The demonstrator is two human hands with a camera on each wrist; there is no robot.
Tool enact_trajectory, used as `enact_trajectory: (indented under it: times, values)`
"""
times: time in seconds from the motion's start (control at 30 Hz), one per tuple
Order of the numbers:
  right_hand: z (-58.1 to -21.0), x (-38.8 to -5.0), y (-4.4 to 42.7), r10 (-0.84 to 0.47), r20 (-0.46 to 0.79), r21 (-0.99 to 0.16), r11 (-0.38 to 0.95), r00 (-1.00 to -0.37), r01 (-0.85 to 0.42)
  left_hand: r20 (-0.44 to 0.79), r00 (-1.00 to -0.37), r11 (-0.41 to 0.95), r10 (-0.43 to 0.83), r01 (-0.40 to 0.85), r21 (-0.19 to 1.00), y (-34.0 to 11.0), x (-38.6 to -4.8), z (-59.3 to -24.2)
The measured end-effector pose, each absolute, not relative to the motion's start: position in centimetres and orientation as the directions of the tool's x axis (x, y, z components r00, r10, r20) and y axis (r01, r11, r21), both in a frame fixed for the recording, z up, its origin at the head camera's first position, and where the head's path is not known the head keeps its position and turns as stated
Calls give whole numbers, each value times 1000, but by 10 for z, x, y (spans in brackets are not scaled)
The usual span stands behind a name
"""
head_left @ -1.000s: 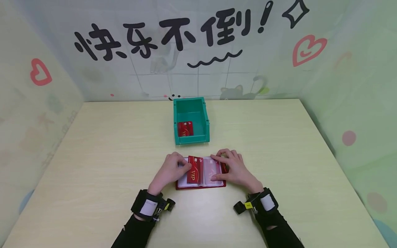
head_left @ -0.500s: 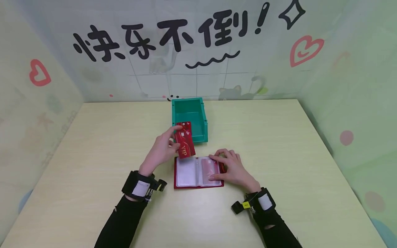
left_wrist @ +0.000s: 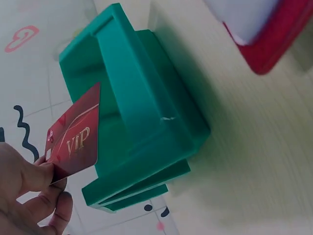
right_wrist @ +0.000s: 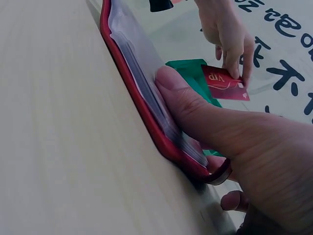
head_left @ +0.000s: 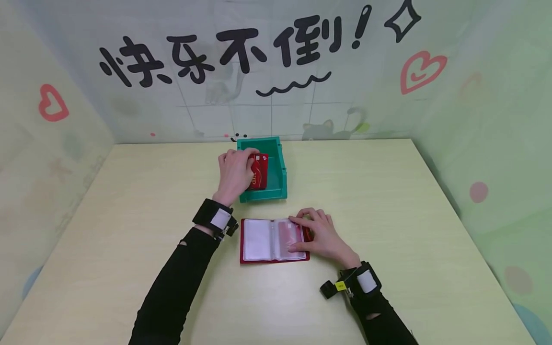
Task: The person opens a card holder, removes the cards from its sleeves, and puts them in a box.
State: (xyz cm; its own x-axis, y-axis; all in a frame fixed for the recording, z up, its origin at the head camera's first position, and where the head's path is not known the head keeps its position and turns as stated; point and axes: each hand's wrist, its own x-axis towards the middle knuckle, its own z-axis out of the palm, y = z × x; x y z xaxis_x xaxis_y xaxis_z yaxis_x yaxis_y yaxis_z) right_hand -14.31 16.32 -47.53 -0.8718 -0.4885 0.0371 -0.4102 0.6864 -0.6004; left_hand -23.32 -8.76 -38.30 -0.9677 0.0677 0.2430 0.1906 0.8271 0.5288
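A red VIP card (left_wrist: 76,134) is pinched between the thumb and fingers of my left hand (head_left: 235,176). The card is held above the green plastic bin (left_wrist: 146,107); in the head view that hand is at the bin's left side. Open on the table lies a red card holder (head_left: 258,239) with clear plastic sleeves. My right hand (head_left: 320,235) grips its right edge, the thumb (right_wrist: 183,98) on the sleeves and other fingers by the outer edge. A pinkish card shows through the right-hand sleeve. The earlier card inside the bin is hidden in the head view.
The bin stands near the back of the pale wooden table (head_left: 129,239), behind the card holder. A printed backdrop (head_left: 276,86) rises at the back and both sides. Each wrist wears a black strap with a small camera.
My left hand has pulled the VIP card out from over the holder's left page and carried it forward to the bin. My right hand has stayed on the holder.
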Motion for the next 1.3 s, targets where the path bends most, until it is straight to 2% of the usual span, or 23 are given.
enact_trajectory:
  times: [0.23, 0.5, 0.77, 0.83, 0.93, 1.13, 1.3]
  values:
    - [-474, -143, 163, -494, 41, -595, 686, -868, -418, 188, -976, 914, 108, 171, 367, -87, -243, -395]
    - [-476, -142, 163, -482, 35, -608, 685, -875, -401, 198, -969, 976, 147, 175, 129, -86, -246, -406]
    - [-477, -143, 163, -486, 43, -606, 682, -873, -409, 74, -990, 993, 118, 116, -20, -78, -248, -407]
    - [-477, -143, 162, -488, 43, -604, 682, -872, -412, 34, -993, 993, 114, 113, -32, -77, -247, -408]
    - [-477, -143, 162, -493, 46, -598, 683, -869, -419, 36, -992, 993, 119, 119, -10, -76, -245, -410]
    - [-477, -145, 163, -493, 66, -588, 683, -867, -433, 116, -978, 980, 173, 184, 83, -73, -234, -406]
    - [-478, -144, 164, -493, 69, -588, 682, -868, -434, 237, -938, 932, 253, 302, 202, -68, -203, -403]
